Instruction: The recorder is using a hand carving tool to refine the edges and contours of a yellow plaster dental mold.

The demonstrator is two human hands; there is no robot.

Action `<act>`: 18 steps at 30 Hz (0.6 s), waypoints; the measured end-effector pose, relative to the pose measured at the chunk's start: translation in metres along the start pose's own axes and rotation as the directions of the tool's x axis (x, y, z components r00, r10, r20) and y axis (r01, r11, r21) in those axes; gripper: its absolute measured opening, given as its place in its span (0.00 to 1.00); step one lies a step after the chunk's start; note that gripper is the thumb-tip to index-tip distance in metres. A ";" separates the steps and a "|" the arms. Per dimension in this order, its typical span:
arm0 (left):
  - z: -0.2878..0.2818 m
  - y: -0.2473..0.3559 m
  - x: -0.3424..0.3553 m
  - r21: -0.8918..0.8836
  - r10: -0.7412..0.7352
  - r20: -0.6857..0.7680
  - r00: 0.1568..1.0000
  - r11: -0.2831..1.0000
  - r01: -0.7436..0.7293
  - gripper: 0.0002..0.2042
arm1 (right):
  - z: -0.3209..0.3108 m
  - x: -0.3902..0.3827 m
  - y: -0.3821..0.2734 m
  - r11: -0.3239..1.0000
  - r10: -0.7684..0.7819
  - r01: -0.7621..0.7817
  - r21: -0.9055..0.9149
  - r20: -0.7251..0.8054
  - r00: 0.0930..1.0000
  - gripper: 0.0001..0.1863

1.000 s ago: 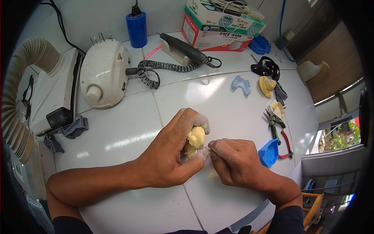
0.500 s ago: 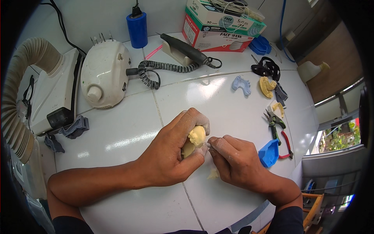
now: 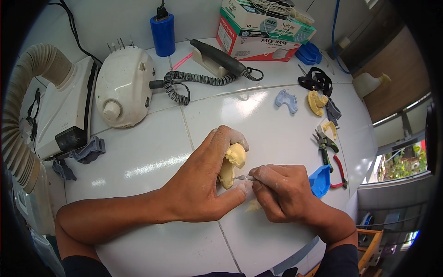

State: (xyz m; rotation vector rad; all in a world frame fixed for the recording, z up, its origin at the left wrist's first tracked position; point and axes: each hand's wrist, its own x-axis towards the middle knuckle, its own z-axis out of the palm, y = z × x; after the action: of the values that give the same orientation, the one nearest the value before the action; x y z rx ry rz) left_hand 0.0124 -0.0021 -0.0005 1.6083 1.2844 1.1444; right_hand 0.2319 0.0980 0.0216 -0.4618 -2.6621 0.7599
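Yellow dental cast (image 3: 226,174) clamped in left hand's (image 3: 198,182) fingers; right hand (image 3: 282,191) pinches 1 slim tool (image 3: 243,177); slippage could chip the cast.

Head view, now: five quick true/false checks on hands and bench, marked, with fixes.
1. The left hand holds a pale yellow cast. True.
2. The right hand is empty. False: it pinches a thin grey tool.
3. The black handpiece rests on a stand. True.
4. The blue cylinder lies on its side. False: it stands upright.
5. A green-and-white box sits on a red-and-white box. True.
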 end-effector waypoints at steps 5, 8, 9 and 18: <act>-0.001 0.002 -0.001 -0.003 -0.016 0.011 1.000 1.000 0.016 0.26 | 0.001 0.001 -0.001 0.999 -0.034 0.034 -0.020 0.024 0.999 0.08; 0.001 -0.001 0.000 -0.008 -0.026 0.014 1.000 1.000 0.026 0.25 | 0.002 0.000 0.000 0.999 -0.016 0.017 -0.052 0.011 1.000 0.08; 0.001 -0.001 0.001 -0.012 -0.015 0.004 1.000 1.000 0.015 0.24 | 0.003 -0.001 0.000 0.999 -0.016 0.017 -0.052 0.011 1.000 0.08; 0.007 0.000 0.001 0.014 0.020 -0.053 0.998 1.000 -0.020 0.16 | 0.009 0.000 0.001 0.995 -0.030 0.027 -0.092 -0.029 0.999 0.09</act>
State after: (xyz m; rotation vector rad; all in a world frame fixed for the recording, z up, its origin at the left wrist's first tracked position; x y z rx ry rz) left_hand 0.0187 -0.0015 -0.0024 1.6136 1.3151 1.2002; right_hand 0.2283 0.0945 0.0137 -0.4540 -2.6780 0.6196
